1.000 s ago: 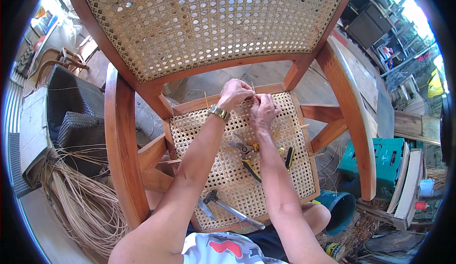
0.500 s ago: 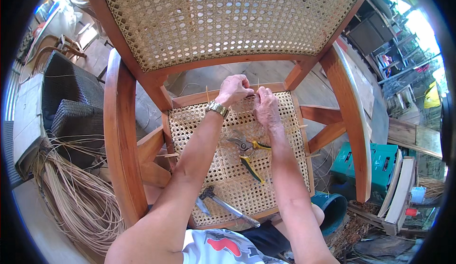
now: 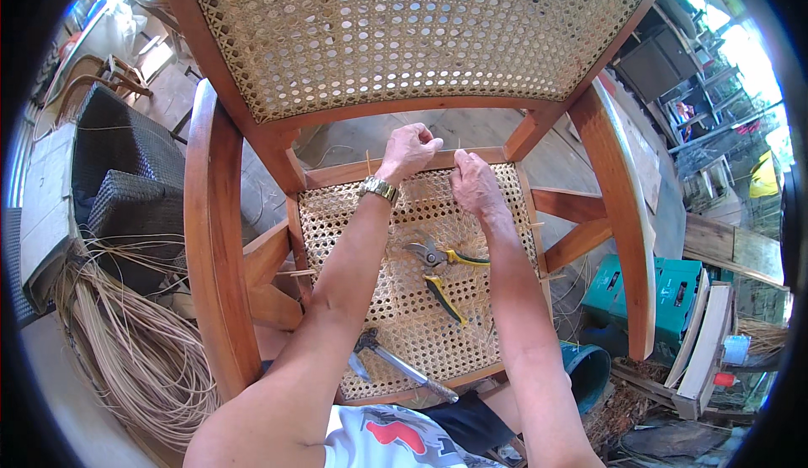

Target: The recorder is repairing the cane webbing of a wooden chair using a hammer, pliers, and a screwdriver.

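Note:
At the back rail of the woven cane seat (image 3: 345, 228), my left hand (image 3: 407, 151) is raised with its fingers closed in a pinch, and what they may hold is too fine to make out. A metal-band watch circles that wrist. My right hand (image 3: 474, 183) is closed at the rail's inner edge, close to a thin upright peg (image 3: 459, 143); its fingertips are partly hidden. Pruning shears (image 3: 431, 256) with yellow-and-black handles rest on the seat near my right forearm. A hammer (image 3: 404, 367) lies at the seat's front, beside a grey metal blade (image 3: 359, 368).
The wooden chair's left armrest (image 3: 215, 241) and right armrest (image 3: 619, 207) flank my arms; its cane back (image 3: 404, 39) rises ahead. Loose cane strands (image 3: 139, 342) hang at the left. A green crate (image 3: 673, 300) and a dark teal bucket (image 3: 587, 375) stand at the right.
My left hand has lifted slightly up and left, away from the right hand, widening the gap between them. My right hand has stayed nearly in place at the rail. The tools have not moved.

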Motion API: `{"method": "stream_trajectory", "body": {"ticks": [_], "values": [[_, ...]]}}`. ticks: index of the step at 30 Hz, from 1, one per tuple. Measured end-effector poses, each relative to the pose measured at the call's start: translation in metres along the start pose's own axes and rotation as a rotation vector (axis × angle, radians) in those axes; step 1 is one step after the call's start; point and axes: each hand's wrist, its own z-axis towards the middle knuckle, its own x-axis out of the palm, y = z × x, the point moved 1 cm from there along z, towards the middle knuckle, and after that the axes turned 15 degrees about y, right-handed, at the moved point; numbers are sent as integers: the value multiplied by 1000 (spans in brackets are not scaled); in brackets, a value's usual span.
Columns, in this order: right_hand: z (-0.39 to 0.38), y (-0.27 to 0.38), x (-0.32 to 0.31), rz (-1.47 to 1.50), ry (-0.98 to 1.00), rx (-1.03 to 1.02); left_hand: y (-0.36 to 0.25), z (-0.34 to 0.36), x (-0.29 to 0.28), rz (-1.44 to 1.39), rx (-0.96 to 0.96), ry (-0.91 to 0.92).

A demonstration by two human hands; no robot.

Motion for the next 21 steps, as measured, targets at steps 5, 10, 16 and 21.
{"method": "stream_trajectory", "body": {"ticks": [5, 10, 16, 21], "values": [[14, 13, 1, -98, 74, 99, 3, 2, -1, 40, 26, -40], [15, -9, 2, 80, 149, 230, 0, 1, 5, 57, 51, -43], [-37, -1, 4, 500, -155, -22, -1, -3, -1, 36, 40, -40], [-40, -1, 17, 187, -265, -191, 1, -4, 3, 47, 69, -51]]}}
